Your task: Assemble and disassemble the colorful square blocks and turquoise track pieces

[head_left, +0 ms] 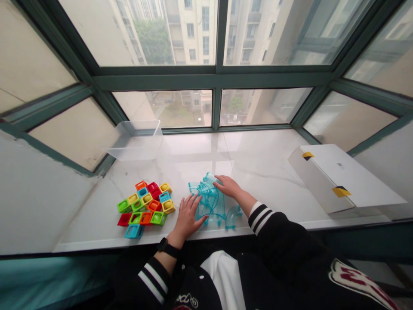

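Note:
A pile of translucent blue plastic track pieces [211,204] lies in front of me, some straight and some curved. My left hand [187,214] rests against the left side of the pile, its fingers stretched out and thumb apart. At the far right of the pile, my right hand [227,187] touches the end of a blue piece with fingers and thumb apart. A curved blue piece [232,216] sits at the pile's right edge. Left of my left hand lies a group of colourful hollow blocks [145,205] in red, orange, yellow, green and blue.
Everything lies on a white marbled window ledge [258,172]. A clear plastic bin [138,142] stands at the back left. On the right is a white box [342,176] with yellow and black tabs. Green-framed windows [213,81] close off the back and sides.

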Demonstrator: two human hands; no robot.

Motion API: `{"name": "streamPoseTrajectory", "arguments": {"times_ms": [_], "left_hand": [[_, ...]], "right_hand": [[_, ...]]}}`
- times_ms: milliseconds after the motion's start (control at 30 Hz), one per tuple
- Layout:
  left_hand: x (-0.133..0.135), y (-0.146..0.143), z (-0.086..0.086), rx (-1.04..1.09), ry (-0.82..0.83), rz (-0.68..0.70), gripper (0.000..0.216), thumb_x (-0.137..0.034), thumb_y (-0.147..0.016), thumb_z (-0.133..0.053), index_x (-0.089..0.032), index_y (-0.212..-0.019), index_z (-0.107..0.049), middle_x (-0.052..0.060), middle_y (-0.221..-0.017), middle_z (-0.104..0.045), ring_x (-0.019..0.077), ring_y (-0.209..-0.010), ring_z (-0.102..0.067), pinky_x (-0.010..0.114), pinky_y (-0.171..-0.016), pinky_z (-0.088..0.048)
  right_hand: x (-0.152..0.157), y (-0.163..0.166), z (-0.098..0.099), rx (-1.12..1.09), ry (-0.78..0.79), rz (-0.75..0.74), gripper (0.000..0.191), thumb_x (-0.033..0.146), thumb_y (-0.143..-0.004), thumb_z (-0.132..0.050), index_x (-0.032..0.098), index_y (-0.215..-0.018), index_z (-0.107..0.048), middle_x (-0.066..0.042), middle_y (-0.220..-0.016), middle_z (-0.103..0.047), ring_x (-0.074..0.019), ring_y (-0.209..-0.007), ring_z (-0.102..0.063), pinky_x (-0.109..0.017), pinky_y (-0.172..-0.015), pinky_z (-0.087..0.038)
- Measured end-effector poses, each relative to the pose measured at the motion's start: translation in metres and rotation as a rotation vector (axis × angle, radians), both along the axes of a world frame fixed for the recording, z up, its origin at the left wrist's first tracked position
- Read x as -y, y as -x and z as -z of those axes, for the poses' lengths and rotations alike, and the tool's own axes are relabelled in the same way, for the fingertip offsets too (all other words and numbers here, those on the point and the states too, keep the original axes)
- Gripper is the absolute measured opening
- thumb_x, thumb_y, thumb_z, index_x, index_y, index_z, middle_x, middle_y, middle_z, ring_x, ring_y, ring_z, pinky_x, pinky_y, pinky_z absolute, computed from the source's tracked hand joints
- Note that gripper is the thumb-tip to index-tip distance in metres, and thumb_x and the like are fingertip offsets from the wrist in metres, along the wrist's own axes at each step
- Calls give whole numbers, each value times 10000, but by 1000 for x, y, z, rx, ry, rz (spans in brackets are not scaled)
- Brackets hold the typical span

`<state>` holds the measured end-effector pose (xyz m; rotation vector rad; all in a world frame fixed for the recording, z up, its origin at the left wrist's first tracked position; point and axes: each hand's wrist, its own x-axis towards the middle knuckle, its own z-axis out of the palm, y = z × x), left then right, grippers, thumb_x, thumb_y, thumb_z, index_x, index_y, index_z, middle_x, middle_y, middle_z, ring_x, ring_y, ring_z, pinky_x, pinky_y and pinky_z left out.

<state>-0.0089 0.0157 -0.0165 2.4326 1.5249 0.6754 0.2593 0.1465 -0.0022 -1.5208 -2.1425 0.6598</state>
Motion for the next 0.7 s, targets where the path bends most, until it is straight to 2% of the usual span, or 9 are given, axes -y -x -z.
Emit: {"name": "streamPoseTrajectory", "arguments": {"times_ms": [133, 267, 367, 433, 533, 600, 700], "left_hand": [[-1, -2, 2, 12, -39, -3, 794, -537, -947, -662, -270, -1640, -381, 144, -1679, -429, 378, -1592, -323, 648, -1305, -197], [-1, -3, 3, 12, -38, -9, 761, -527, -960, -640, -285, -1637, -388, 129, -1671, -441, 371, -1600, -307, 635, -1317, -170], [0, -2, 2, -2, -44, -10, 741, -522, -969, -628, -281, -1632, -401, 127, -1671, -442, 373, -1605, -293, 646, -1322, -129], [2, -2, 0, -25, -60, -16, 727, -514, -974, -623, -272, -1627, -413, 128, -1674, -440, 376, -1607, -286, 660, -1323, -86], [5, -2, -4, -65, -84, -50, 686, -489, -982, -617, -265, -1609, -449, 124, -1680, -436, 380, -1609, -279, 677, -1320, -32], [7, -3, -6, -84, -103, -89, 654, -486, -984, -617, -272, -1589, -485, 118, -1682, -435, 389, -1610, -272, 691, -1314, 6], [9, -5, -7, -93, -115, -138, 624, -499, -985, -621, -286, -1563, -525, 115, -1672, -452, 399, -1603, -280, 702, -1305, 41]], "right_hand": [[0, -3, 7, 32, -41, -53, 308, 468, -999, -664, 255, -1192, -775, -104, -1288, -751, -286, -1241, -671, -457, -1120, -492], [10, -11, 8, -29, -67, -91, 352, 433, -1040, -586, 243, -1303, -721, -108, -1339, -717, -267, -1284, -639, -462, -1150, -475], [26, -21, 2, -115, -116, -53, 397, 412, -1045, -559, 236, -1384, -666, -122, -1413, -666, -278, -1361, -585, -483, -1196, -443], [45, -30, -3, -146, -168, 8, 430, 414, -1048, -542, 240, -1433, -624, -131, -1451, -633, -289, -1397, -551, -507, -1218, -420], [90, -44, -2, -119, -257, 83, 479, 438, -1054, -529, 244, -1490, -567, -142, -1491, -587, -307, -1420, -517, -537, -1221, -413], [123, -51, 7, -49, -319, 116, 528, 462, -1051, -531, 225, -1523, -531, -158, -1546, -532, -334, -1467, -465, -570, -1235, -385], [159, -53, 33, 71, -348, 183, 579, 463, -1075, -477, 193, -1588, -453, -184, -1595, -486, -360, -1523, -404, -601, -1250, -351]]}}
